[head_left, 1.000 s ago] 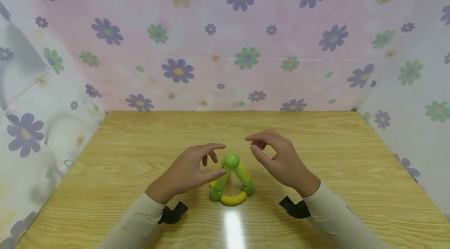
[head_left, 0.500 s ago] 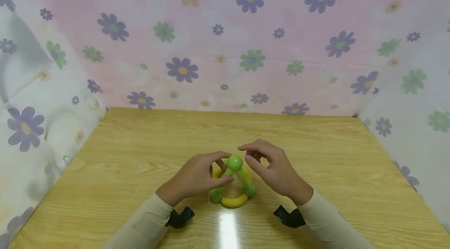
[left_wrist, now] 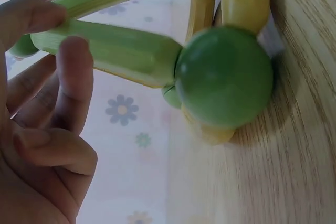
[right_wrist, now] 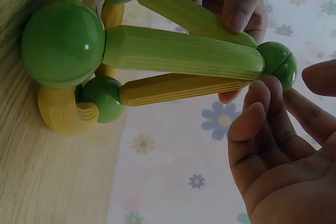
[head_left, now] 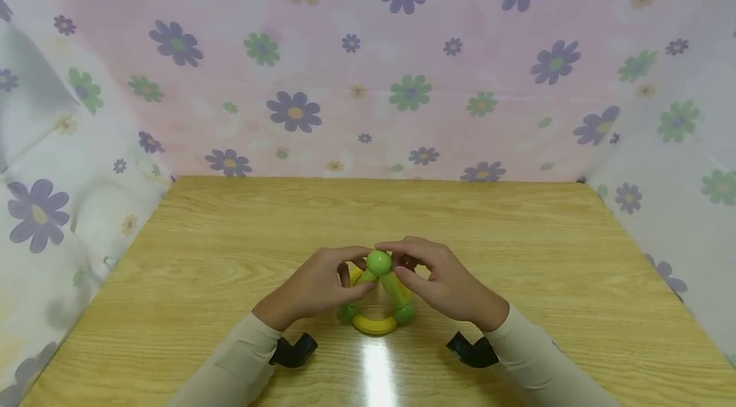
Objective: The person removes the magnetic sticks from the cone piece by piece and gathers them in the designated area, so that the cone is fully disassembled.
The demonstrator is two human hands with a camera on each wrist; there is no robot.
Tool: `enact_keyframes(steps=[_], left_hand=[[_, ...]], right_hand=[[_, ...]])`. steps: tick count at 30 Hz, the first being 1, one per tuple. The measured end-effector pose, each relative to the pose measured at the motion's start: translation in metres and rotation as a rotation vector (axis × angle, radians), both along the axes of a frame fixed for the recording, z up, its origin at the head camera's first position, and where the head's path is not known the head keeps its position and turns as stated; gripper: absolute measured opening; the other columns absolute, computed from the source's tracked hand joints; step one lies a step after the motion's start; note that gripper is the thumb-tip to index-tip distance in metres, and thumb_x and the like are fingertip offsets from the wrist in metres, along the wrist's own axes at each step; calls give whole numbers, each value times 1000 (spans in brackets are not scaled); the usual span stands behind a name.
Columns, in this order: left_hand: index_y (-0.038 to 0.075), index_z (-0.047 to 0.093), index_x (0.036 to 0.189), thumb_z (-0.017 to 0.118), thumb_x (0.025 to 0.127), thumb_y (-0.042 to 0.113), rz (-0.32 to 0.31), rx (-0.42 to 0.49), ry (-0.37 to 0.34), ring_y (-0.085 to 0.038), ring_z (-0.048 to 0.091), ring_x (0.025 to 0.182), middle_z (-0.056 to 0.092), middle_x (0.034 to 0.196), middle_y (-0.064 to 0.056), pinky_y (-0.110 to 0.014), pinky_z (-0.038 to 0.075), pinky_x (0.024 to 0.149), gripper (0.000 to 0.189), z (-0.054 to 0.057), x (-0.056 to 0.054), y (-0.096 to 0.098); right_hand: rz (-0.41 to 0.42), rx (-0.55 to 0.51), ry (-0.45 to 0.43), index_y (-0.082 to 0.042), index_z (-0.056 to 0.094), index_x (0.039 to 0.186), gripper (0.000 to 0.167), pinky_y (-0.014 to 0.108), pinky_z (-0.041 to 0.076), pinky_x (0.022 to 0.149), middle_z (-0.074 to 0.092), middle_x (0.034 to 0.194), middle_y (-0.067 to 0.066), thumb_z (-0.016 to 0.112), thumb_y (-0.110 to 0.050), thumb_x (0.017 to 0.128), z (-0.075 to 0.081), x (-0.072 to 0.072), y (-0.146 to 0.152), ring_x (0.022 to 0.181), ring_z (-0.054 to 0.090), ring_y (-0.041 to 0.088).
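A rod-and-ball toy pyramid stands on the table in front of me. Straight green rods and a yellow rod rise to a green top ball. Curved yellow pieces join the green balls at its base. From the left, my left hand pinches the pyramid's green rods just under the top ball, thumb pressed on one. On the other side, my right hand has loosely bent fingertips at the top ball and the rod ends. Its thumb stands a little off the ball in the right wrist view.
The wood-grain table reaches back to a pink flowered cloth, with flowered cloth at both sides too. Black curved pieces stick out at both wrists, near the table's front.
Both hands have moved in to the top of the pyramid. My left hand has come onto its rods; the right has come leftward until its fingertips meet the top ball.
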State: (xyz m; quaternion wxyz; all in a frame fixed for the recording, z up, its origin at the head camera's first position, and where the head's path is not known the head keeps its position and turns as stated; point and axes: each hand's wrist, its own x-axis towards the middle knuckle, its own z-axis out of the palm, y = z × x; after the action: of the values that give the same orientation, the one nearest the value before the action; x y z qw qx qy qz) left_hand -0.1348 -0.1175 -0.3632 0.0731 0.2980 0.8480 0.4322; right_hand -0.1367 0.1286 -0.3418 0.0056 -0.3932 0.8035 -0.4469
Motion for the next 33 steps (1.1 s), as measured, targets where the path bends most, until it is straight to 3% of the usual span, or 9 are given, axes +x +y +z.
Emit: enact_keyframes(steps=[6, 11, 18, 24, 28, 33], left_hand=[[19, 63, 134, 70, 94, 17, -20, 86, -89, -4, 52, 54, 71, 111, -2, -24, 50, 52, 41, -4, -2, 0], [21, 64, 133, 73, 93, 23, -23, 150, -174, -4, 49, 50, 71, 113, -2, -22, 46, 48, 40, -9, -4, 1], [24, 67, 128, 77, 89, 30, 8, 200, -269, -9, 50, 46, 72, 106, 2, -20, 44, 44, 41, -13, -3, 5], [31, 67, 127, 77, 88, 38, 32, 235, -358, -12, 55, 45, 73, 105, 4, -24, 45, 43, 41, -14, -4, 5], [28, 68, 128, 79, 87, 34, 39, 270, -388, -10, 54, 44, 75, 106, 1, -26, 46, 44, 43, -17, -5, 5], [26, 70, 126, 79, 87, 33, 46, 306, -370, -12, 54, 43, 75, 108, -1, -21, 42, 42, 40, -20, -5, 7]], right_hand=[[7, -2, -60, -8, 62, 134, 32, 26, 53, 71, 69, 98, -3, 56, -9, 103, 5, 0, -2, 82, 62, 10], [21, -1, -98, -11, 62, 134, 32, 26, 53, 68, 70, 95, -3, 56, -12, 103, 6, -2, -3, 79, 64, 14], [15, 14, -102, -15, 63, 134, 34, 24, 49, 58, 65, 86, -5, 64, -20, 100, 3, -3, -7, 66, 55, 6], [2, 0, -78, -17, 65, 130, 38, 23, 47, 55, 63, 86, -7, 72, -23, 94, 0, -2, -10, 64, 52, 5], [16, -13, -62, -16, 65, 128, 33, 23, 49, 56, 65, 86, -5, 69, -23, 95, -2, -2, -12, 65, 54, 5], [13, -2, -58, -16, 62, 128, 31, 24, 52, 59, 63, 84, -5, 66, -21, 97, -4, -2, -12, 66, 56, 5]])
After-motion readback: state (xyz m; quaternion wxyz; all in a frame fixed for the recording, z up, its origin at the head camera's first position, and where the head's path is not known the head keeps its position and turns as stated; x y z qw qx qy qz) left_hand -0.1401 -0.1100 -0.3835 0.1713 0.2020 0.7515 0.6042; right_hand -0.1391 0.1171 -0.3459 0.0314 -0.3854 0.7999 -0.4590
